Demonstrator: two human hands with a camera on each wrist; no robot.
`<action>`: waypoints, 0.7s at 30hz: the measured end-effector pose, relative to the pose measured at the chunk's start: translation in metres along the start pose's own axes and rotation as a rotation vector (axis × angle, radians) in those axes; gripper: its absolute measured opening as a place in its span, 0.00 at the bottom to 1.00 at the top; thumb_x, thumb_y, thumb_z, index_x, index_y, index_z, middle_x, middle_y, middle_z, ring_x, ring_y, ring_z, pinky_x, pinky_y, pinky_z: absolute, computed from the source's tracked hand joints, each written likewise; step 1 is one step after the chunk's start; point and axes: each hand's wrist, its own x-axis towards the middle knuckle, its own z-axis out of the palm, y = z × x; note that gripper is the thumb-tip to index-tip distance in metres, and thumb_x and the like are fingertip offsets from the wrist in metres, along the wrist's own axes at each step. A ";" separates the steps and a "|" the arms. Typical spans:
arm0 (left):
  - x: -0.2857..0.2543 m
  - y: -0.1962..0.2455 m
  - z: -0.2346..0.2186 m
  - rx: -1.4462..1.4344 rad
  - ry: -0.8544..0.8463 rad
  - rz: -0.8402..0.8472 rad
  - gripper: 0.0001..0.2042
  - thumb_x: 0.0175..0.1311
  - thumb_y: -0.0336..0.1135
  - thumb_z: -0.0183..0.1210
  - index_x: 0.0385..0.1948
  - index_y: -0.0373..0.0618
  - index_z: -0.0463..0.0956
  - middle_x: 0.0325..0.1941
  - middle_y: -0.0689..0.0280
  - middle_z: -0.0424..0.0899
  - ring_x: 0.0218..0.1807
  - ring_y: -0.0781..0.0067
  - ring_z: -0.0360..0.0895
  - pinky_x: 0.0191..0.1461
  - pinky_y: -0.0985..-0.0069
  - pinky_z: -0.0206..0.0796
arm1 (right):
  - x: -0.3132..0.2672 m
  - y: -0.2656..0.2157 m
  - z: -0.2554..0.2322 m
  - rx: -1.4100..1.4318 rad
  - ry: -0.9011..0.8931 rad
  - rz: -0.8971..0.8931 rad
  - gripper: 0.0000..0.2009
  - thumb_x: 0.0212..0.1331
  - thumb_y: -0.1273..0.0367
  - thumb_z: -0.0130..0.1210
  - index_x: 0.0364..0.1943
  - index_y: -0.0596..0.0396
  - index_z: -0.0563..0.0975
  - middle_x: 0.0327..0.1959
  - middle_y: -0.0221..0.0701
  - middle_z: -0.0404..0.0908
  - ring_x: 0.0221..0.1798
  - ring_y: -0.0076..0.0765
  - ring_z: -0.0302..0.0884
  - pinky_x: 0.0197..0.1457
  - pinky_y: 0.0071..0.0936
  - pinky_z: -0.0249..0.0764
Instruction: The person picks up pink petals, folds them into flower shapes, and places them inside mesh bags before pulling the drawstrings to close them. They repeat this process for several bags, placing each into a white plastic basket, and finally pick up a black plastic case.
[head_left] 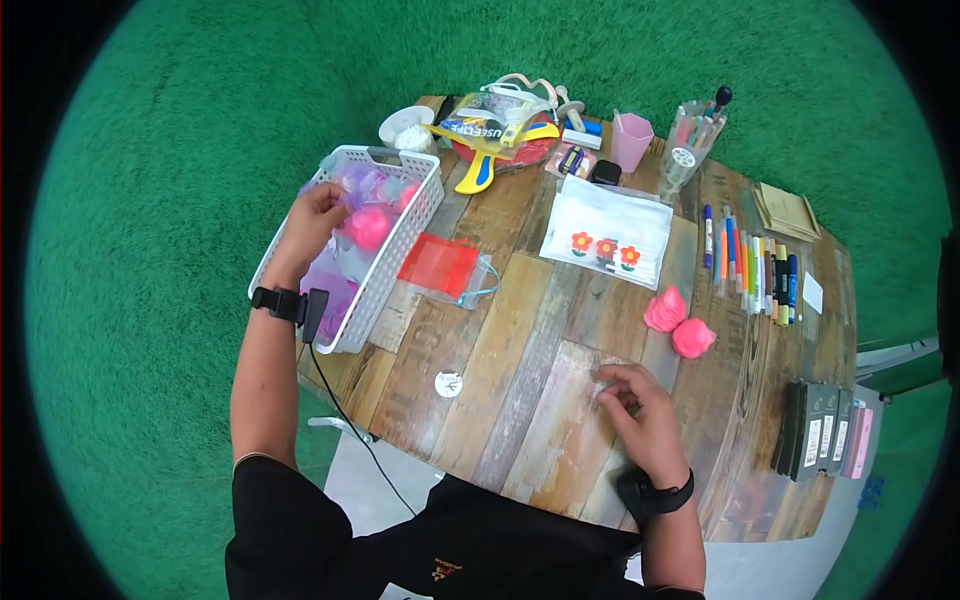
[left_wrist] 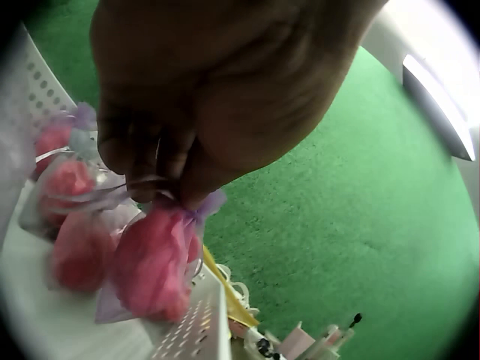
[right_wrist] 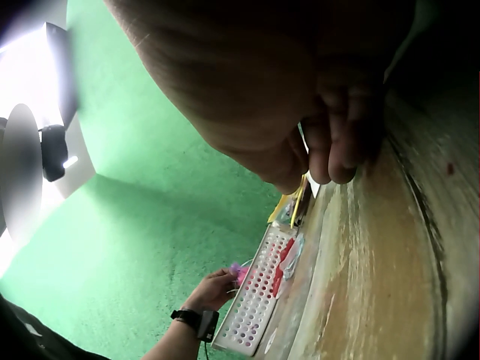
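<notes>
My left hand pinches the gathered neck of a sheer purple drawstring bag, with a pink, ruffled lump inside. It is held over a white perforated basket, where more sheer bags with pink contents lie. My right hand is low over the front of the table, fingers loosely bent and holding nothing. Two pink swirled pieces sit on the wood beyond it. Beside the basket lies a red sheer pouch with a pale blue cord.
A white pouch with red flowers lies mid-table, with a row of markers to its right. Dark boxes stand at the right edge. Cups, a pen holder and yellow-handled items line the back. A round sticker is near the front.
</notes>
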 end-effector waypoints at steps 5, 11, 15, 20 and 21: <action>0.011 -0.024 0.006 0.084 0.028 -0.041 0.04 0.69 0.26 0.64 0.42 0.38 0.81 0.33 0.70 0.83 0.35 0.79 0.78 0.42 0.77 0.70 | 0.002 -0.001 0.001 -0.014 0.010 0.021 0.13 0.68 0.77 0.65 0.55 0.59 0.84 0.49 0.34 0.86 0.44 0.30 0.84 0.47 0.25 0.79; 0.007 -0.026 0.001 0.238 0.001 0.017 0.10 0.67 0.33 0.68 0.43 0.38 0.82 0.37 0.68 0.84 0.38 0.77 0.79 0.45 0.73 0.72 | 0.003 0.000 0.000 -0.043 0.007 0.015 0.11 0.68 0.77 0.65 0.53 0.59 0.84 0.47 0.34 0.86 0.43 0.30 0.84 0.46 0.25 0.79; 0.000 -0.013 0.003 0.348 0.061 0.122 0.15 0.66 0.35 0.69 0.50 0.39 0.82 0.45 0.64 0.85 0.42 0.72 0.79 0.47 0.70 0.73 | 0.002 0.000 0.000 -0.038 0.008 0.011 0.11 0.68 0.77 0.65 0.53 0.59 0.85 0.46 0.34 0.86 0.42 0.30 0.84 0.46 0.25 0.79; -0.045 0.066 0.004 0.567 0.312 0.454 0.18 0.67 0.34 0.69 0.57 0.44 0.82 0.53 0.62 0.83 0.48 0.66 0.79 0.52 0.68 0.73 | 0.003 0.004 0.002 -0.028 0.010 0.004 0.11 0.67 0.78 0.65 0.52 0.59 0.85 0.43 0.33 0.85 0.40 0.28 0.81 0.45 0.24 0.77; -0.061 0.082 0.014 0.507 0.282 0.483 0.18 0.66 0.32 0.69 0.57 0.44 0.82 0.53 0.62 0.83 0.49 0.65 0.79 0.52 0.68 0.73 | 0.002 0.002 0.002 -0.033 0.004 0.013 0.11 0.67 0.78 0.65 0.52 0.59 0.85 0.43 0.32 0.85 0.40 0.27 0.81 0.45 0.23 0.76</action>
